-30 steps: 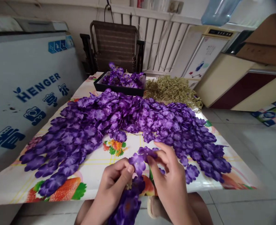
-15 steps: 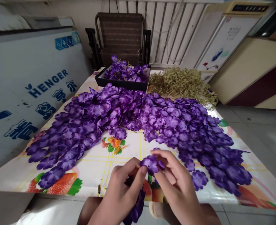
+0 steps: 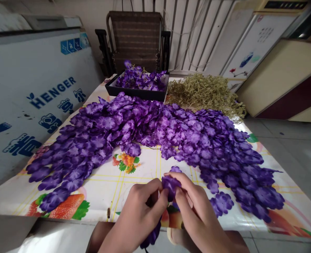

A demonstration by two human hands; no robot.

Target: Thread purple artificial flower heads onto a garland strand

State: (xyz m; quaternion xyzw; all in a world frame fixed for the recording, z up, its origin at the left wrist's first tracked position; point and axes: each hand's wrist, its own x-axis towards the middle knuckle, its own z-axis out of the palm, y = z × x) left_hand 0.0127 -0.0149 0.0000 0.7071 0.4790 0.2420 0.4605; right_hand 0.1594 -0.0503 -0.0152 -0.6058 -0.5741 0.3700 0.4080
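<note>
Between my two hands, above the near edge of the table, is a purple fabric flower (image 3: 170, 185). My left hand (image 3: 146, 207) pinches its left side with thumb and forefinger. My right hand (image 3: 195, 203) grips its right side between thumb and fingers. More purple petals (image 3: 152, 237) hang below my left palm, partly hidden by it. A loose purple flower (image 3: 222, 203) lies just right of my right hand, and another (image 3: 175, 169) shows behind the fingertips. A wide arc of purple flowers (image 3: 113, 123) is spread over the table beyond my hands.
A patterned tablecloth (image 3: 97, 196) covers the table. At the back stand a black box (image 3: 137, 94) with purple flowers and a heap of yellow-green stems (image 3: 205, 93). Past them is a folding chair (image 3: 137, 38). A white freezer (image 3: 47, 70) borders the left side.
My right hand's fingers have closed in on the flower, which is now folded upward between both hands. My left hand has shifted slightly right. The view has moved a little.
</note>
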